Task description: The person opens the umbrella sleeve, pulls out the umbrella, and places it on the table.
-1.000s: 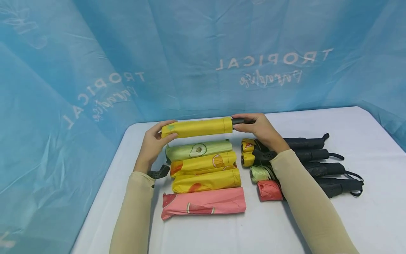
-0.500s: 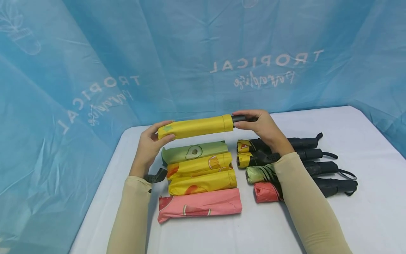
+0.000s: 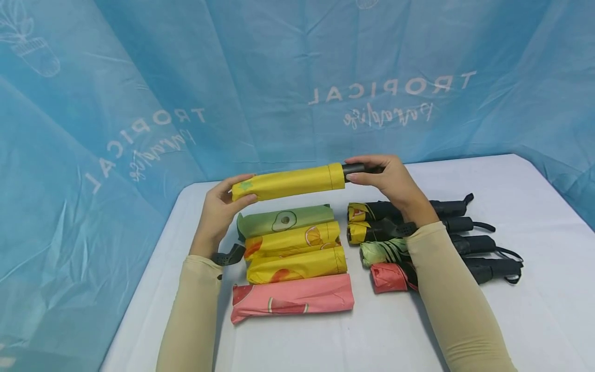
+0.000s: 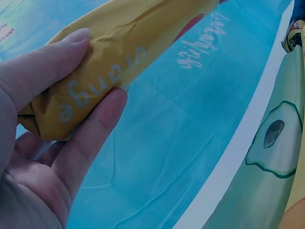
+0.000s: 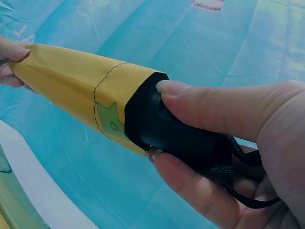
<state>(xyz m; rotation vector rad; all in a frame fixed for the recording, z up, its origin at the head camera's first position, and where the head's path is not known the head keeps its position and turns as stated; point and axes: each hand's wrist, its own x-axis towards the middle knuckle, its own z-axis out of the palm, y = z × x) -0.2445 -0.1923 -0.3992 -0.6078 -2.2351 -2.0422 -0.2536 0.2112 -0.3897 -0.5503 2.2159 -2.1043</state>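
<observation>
Raised over the back of the table is a folded umbrella in a yellow sleeve, held level between both hands. My left hand pinches the closed end of the sleeve, thumb on one side and fingers on the other. In the left wrist view the sleeve bears the word "orange". My right hand grips the black umbrella handle, which sticks out of the sleeve's open end. A black wrist strap loops down across the right fingers.
Below lie a green avocado sleeve, yellow sleeves and a pink watermelon sleeve in a column. Several folded umbrellas with black handles lie at right, partly behind the right forearm. A blue curtain hangs behind the white table.
The right hand has risen slightly and moved a little right with the umbrella handle, tilting the sleeve up at that end. The left hand keeps its hold. The head view has shifted slightly.
</observation>
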